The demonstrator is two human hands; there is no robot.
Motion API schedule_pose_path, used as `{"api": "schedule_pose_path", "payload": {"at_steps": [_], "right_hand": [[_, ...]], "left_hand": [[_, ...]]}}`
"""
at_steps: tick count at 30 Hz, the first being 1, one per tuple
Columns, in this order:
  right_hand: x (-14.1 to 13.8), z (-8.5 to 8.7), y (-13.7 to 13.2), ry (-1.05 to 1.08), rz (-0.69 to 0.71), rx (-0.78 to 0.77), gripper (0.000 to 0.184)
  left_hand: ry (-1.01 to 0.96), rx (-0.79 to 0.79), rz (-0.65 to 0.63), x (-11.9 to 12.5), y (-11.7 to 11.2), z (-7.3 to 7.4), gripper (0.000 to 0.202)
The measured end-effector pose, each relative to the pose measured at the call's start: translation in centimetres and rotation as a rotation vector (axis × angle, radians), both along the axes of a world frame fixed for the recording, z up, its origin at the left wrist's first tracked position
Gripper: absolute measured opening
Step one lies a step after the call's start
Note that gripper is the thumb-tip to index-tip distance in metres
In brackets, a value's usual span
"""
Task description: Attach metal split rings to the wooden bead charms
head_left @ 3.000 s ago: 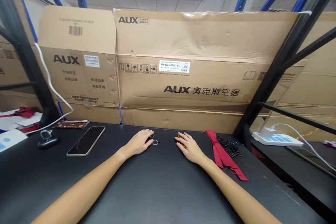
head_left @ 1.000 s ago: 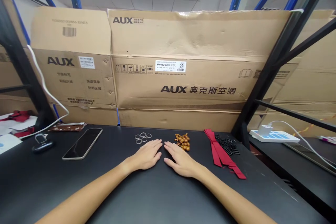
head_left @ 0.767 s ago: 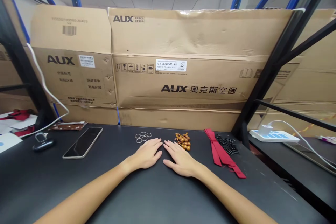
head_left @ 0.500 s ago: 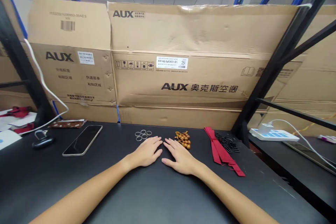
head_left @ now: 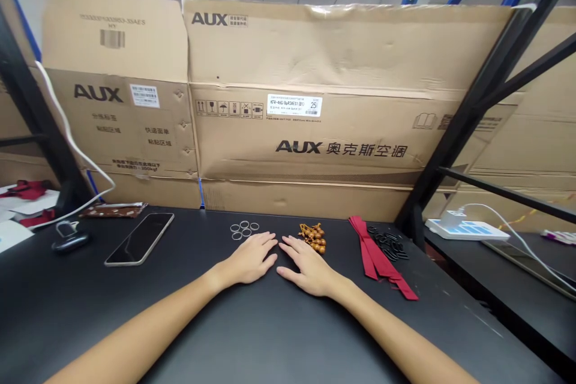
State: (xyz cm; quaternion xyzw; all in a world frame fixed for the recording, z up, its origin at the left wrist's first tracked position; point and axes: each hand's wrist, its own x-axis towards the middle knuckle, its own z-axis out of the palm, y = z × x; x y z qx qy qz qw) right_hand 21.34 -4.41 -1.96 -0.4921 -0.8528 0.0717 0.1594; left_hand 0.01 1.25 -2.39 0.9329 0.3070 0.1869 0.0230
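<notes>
My left hand lies flat on the black table, fingers out and nothing held. Just beyond its fingers are several silver metal rings. Opposite it, my right hand also rests flat with spread fingers and no object in it. Close behind the right fingertips sits a cluster of brown gourd-shaped beads on yellow cord, partly covered by the hand. Farther right are red fabric strips, overlapping one another, and beside them a pile of black buckles.
A phone lies at the left, near a black case with a loop and a brown packet. Cardboard panels wall off the back. At the right, a black frame post stands before a white power strip.
Both hands keep the same flat pose. The whole view has shifted very slightly, with objects sitting a little higher and to the left.
</notes>
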Motion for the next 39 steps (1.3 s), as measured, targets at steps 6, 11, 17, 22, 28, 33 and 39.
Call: {"api": "schedule_pose_path", "payload": {"at_steps": [6, 11, 17, 22, 28, 33, 39], "right_hand": [[0.0, 0.1, -0.1, 0.005, 0.003, 0.005, 0.069], [-0.1, 0.2, -0.1, 0.001, 0.000, -0.006, 0.070], [-0.1, 0.3, -0.2, 0.002, 0.006, 0.001, 0.069], [-0.1, 0.3, -0.2, -0.002, -0.002, -0.005, 0.069], [-0.1, 0.3, -0.2, 0.005, 0.000, -0.005, 0.069], [-0.1, 0.3, -0.1, 0.008, 0.000, -0.005, 0.068], [0.0, 0.2, -0.2, 0.010, 0.004, 0.013, 0.067]], "left_hand": [[0.000, -0.014, 0.004, 0.1, -0.2, 0.3, 0.043], [0.005, -0.012, 0.005, 0.1, -0.2, 0.2, 0.043], [0.013, -0.014, 0.010, 0.1, -0.3, 0.3, 0.044], [0.035, -0.011, 0.009, 0.0, -0.2, 0.2, 0.045], [-0.021, 0.017, 0.083, 0.0, 0.0, 0.0, 0.047], [-0.069, 0.012, 0.292, 0.3, 0.7, -0.8, 0.058], [-0.072, 0.024, 0.043, 0.3, 0.0, 0.2, 0.038]]}}
